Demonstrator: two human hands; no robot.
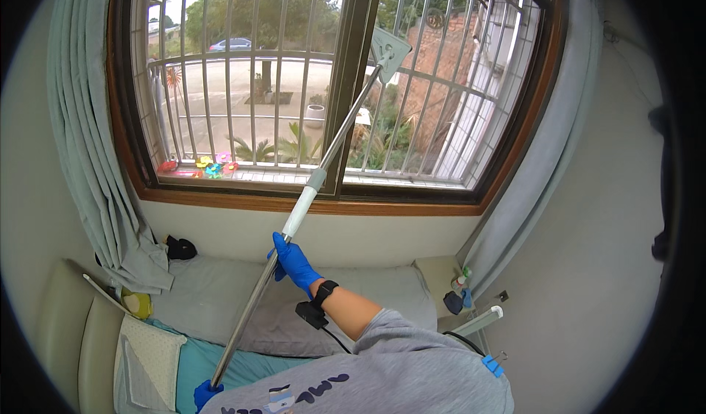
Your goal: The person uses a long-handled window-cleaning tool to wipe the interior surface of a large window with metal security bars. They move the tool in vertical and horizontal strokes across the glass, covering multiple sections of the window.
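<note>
A telescopic flat mop runs diagonally up from the lower left, with a white grip section and a steel pole. Its pale triangular head is up at the right pane of the sliding window, seemingly against the glass. My right hand, in a blue glove, is wrapped round the pole just below the white section. Low down, my left hand, also blue-gloved, closes round the pole's bottom end; the picture's lower edge and my shirt partly hide it.
Metal bars stand outside the glass. Colourful plastic flowers sit at the sill's left. Curtains hang on both sides. Below lies a bed with a grey cover and a patterned pillow. A small bedside table holds a bottle.
</note>
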